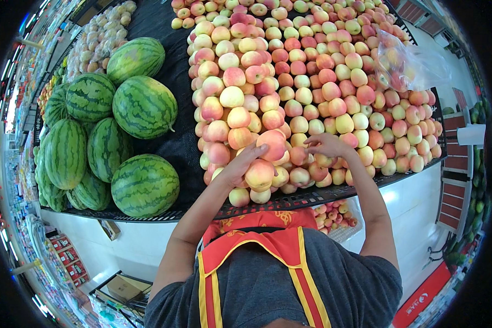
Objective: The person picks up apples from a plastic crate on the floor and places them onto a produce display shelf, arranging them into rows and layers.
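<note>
A wide display of red-and-yellow apples (231, 97) lies before me. My left hand (242, 166) reaches into its near side, the thumb pressed on a large blushed apple (273, 145). Another apple (259, 174) sits against the same hand, just below; most of the fingers are hidden, so I cannot tell whether they hold it too. To the right, my right hand (330, 146) is over the front rows with its fingers apart, pointing left. Its fingertips are close to a reddish apple (298, 155); whether they touch it is unclear.
Striped watermelons (145, 186) are piled at the left on black cloth (164, 151). Behind them are wrapped round fruits (102, 39). A clear plastic bag (410, 61) lies on the apples at the right. The display's black slatted edge (332, 192) runs along my front; more apples (336, 217) show below it.
</note>
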A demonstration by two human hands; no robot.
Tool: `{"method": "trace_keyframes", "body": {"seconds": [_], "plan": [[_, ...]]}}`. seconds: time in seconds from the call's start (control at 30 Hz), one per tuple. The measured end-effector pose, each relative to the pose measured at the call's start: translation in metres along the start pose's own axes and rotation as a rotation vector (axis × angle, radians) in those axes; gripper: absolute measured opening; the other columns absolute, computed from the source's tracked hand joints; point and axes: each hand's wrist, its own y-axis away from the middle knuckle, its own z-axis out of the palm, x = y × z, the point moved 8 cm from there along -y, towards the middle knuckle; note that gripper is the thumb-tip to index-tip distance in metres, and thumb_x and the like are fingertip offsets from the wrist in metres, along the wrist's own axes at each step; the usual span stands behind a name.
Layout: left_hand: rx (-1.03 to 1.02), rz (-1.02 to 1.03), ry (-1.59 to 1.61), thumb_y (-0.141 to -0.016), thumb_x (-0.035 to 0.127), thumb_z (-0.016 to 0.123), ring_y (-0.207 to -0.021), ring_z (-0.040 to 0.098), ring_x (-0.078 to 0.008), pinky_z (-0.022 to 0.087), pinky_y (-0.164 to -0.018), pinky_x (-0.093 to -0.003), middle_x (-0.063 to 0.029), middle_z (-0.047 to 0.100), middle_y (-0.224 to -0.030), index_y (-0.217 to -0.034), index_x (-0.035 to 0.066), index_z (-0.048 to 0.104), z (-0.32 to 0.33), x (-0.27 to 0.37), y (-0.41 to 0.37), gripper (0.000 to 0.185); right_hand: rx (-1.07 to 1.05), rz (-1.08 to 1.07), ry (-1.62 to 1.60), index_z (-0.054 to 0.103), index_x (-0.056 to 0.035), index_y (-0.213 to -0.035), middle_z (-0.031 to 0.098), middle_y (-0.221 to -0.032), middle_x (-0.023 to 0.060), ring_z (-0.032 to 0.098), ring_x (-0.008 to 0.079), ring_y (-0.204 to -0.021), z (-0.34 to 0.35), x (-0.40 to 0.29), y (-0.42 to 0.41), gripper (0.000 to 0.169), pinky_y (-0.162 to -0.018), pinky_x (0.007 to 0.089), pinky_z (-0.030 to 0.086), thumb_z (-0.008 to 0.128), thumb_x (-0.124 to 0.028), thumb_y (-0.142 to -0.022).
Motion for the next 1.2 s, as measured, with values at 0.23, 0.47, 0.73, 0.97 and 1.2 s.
{"method": "trace_keyframes", "body": {"seconds": [0.23,0.47,0.73,0.97,1.2], "plan": [[-0.024,-0.069,0.136,-0.09,0.037,0.059,-0.094,0.058,-0.0148,0.053,-0.076,-0.0287,-0.0072,0.057,-0.107,-0.12,0.002,0.05,-0.017,-0.02,-0.015,0.047,0.22,0.277,-1.315,0.06,-0.0003,-0.107,0.064,-0.101,0.0105,0.064,0.0205,-0.09,-0.016,0.037,0.001,0.056,-0.078,0.0351,0.054,0.05,-0.053,-0.091],[0.11,-0.09,0.07,-0.091,0.038,0.057,-0.093,0.058,-0.0152,0.053,-0.077,-0.0292,-0.0071,0.058,-0.106,-0.117,0.003,0.053,-0.017,-0.011,-0.011,0.044,0.358,0.134,-1.347,0.056,-0.0078,-0.109,0.063,-0.096,0.0067,0.063,0.0192,-0.082,-0.019,0.031,-0.005,0.04,-0.066,0.0312,0.053,0.058,-0.042,-0.088],[0.11,-0.14,0.069,-0.091,0.041,0.056,-0.083,0.061,-0.0144,0.053,-0.064,-0.0257,-0.0101,0.058,-0.105,-0.112,0.002,0.053,-0.016,-0.021,-0.016,0.045,0.036,0.247,-0.88,0.06,-0.0108,-0.104,0.06,-0.093,0.0006,0.056,0.0099,-0.082,0.014,0.008,-0.011,0.041,-0.065,0.0239,0.045,0.062,-0.046,-0.083],[0.043,-0.212,0.029,-0.091,0.041,0.055,-0.094,0.061,-0.0192,0.053,-0.076,-0.0307,-0.0121,0.059,-0.108,-0.117,0.001,0.052,-0.006,-0.054,-0.043,0.047,-0.024,0.37,-0.875,0.059,-0.0119,-0.108,0.062,-0.093,-0.0003,0.057,0.0076,-0.077,0.009,0.025,0.012,0.043,-0.055,0.0223,0.045,0.059,-0.049,-0.085],[-0.097,-0.079,-0.467,-0.086,0.047,0.061,-0.112,0.049,-0.0191,0.039,-0.098,-0.032,-0.0136,0.052,-0.122,-0.13,-0.003,0.041,0.009,-0.062,-0.076,0.07,-0.069,0.369,-1.019,0.059,-0.0113,-0.104,0.063,-0.086,0.0044,0.06,0.0103,-0.069,0.02,0.033,0.016,0.04,-0.053,0.0214,0.046,0.055,-0.048,-0.089]]}}
